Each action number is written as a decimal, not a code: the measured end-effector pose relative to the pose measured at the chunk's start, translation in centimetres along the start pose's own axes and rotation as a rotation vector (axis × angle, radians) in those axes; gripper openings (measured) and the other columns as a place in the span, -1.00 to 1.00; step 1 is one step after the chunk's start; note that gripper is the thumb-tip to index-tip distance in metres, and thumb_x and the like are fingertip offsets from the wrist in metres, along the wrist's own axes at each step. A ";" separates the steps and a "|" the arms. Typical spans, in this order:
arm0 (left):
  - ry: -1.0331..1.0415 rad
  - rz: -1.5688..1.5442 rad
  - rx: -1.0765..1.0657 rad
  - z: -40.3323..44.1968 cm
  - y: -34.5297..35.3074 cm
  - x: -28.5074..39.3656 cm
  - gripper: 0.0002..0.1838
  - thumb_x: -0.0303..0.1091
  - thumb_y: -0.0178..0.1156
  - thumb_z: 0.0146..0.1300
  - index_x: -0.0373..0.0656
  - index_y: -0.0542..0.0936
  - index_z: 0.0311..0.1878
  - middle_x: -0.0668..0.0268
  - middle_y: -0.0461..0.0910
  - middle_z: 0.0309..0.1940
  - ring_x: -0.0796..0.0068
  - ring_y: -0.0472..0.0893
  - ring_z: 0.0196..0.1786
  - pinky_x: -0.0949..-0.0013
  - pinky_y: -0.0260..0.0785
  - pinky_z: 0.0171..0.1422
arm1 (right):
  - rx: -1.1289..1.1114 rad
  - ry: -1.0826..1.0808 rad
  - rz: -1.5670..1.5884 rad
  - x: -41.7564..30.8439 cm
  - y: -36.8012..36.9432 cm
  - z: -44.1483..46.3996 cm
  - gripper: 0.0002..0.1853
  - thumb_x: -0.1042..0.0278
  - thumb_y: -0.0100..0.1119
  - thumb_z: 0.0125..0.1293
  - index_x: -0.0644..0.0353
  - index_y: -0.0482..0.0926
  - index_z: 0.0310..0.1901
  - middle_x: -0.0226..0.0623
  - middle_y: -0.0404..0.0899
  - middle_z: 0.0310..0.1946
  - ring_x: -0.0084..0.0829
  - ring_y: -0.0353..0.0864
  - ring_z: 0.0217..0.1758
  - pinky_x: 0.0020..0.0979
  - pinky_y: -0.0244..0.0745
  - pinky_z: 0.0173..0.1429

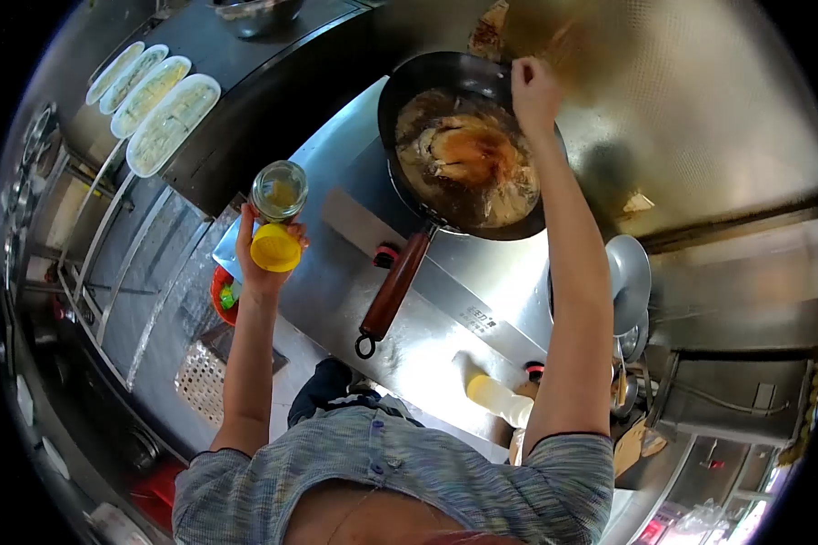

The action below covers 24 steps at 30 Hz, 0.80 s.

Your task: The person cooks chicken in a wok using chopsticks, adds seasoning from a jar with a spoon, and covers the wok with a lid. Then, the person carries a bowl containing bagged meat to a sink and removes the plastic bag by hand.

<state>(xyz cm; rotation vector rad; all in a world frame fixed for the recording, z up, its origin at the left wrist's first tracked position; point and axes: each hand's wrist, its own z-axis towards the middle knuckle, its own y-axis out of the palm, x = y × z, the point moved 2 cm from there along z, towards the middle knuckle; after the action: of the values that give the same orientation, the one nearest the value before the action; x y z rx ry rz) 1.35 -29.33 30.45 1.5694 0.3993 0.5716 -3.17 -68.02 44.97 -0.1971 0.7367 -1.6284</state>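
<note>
My left hand (pixel 260 275) is wrapped round a small glass jar (pixel 282 186) with some yellowish contents at the bottom. A yellow lid (pixel 275 249) rests in the same hand, below the jar's open mouth. Over the far right rim of a black wok (pixel 468 73) is my right hand (pixel 536 89), its fingers pinched together; whatever they hold is too small to make out. In the wok, a large pale piece of food (pixel 473 150) with reddish-brown colouring on top sits in bubbling brown liquid. The wok's wooden handle (pixel 397 286) points toward me.
Several white oval dishes (pixel 173 123) of food line the counter at upper left. A metal bowl (pixel 256 14) stands behind them. A bottle with a yellow cap (pixel 500 400) lies near my right forearm. Metal ladles (pixel 627 282) are at right, beside the stained steel wall (pixel 700 100).
</note>
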 end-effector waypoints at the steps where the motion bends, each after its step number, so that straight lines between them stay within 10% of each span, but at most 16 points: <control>1: -0.011 0.004 -0.012 0.4 0.8 0.0 -0.39 0.15 -0.12 0.20 -0.13 0.24 0.15 0.11 0.35 -0.02 0.40 0.45 -0.30 0.29 0.32 -0.21 | 0.064 0.060 0.110 -1.1 -1.7 1.0 -0.86 0.34 0.08 0.14 0.22 0.54 -0.42 -0.26 0.53 -0.50 -0.35 0.52 -0.46 -0.39 0.40 -0.35; 7: -0.124 0.043 -0.075 2.5 8.7 -1.5 -0.42 0.13 -0.13 0.22 -0.09 0.28 0.16 0.06 0.36 0.01 0.40 0.46 -0.29 0.29 0.31 -0.19 | -0.051 -0.068 0.537 -16.2 -14.7 -2.3 -0.93 0.46 0.16 0.05 0.25 0.54 -0.42 -0.37 0.44 -0.60 -0.59 0.41 -0.58 -0.60 0.30 -0.48; 17: -0.708 0.003 -0.203 -5.7 16.2 -14.3 -0.47 0.13 -0.08 0.18 -0.11 0.42 0.01 0.20 0.55 -0.26 0.22 0.56 -0.26 0.13 0.39 -0.18 | -0.217 -0.316 -0.072 -23.1 -27.9 -12.0 -0.85 0.60 0.20 -0.05 0.29 0.55 -0.36 -0.33 0.40 -0.58 -0.47 0.40 -0.56 -0.53 0.25 -0.55; 21: -1.083 -0.139 -0.174 -13.1 14.7 -22.8 -0.44 0.16 -0.10 0.18 -0.12 0.41 0.01 0.16 0.54 -0.26 0.23 0.55 -0.25 0.10 0.39 -0.17 | -0.268 0.196 -0.053 -24.5 -37.4 -20.7 -0.36 0.35 0.35 -0.11 0.33 0.35 0.06 -0.16 0.43 -0.21 -0.41 0.46 -0.22 -0.38 0.38 -0.25; 24: -1.299 -0.168 -0.277 -20.4 14.8 -28.3 -0.42 0.18 -0.10 0.17 -0.13 0.41 0.01 0.13 0.54 -0.28 0.27 0.57 -0.28 0.19 0.43 -0.22 | -0.286 0.478 0.321 -23.2 -42.9 -31.4 0.15 0.05 0.49 -0.30 0.34 -0.04 0.27 -0.06 0.19 0.17 -0.25 0.23 0.22 -0.29 0.12 0.26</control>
<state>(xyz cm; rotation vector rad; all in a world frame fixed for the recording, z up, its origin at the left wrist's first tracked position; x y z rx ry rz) -34.72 -30.16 42.16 1.3152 -0.5154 -0.5453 -50.13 -34.50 50.99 0.1109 1.2983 -1.2664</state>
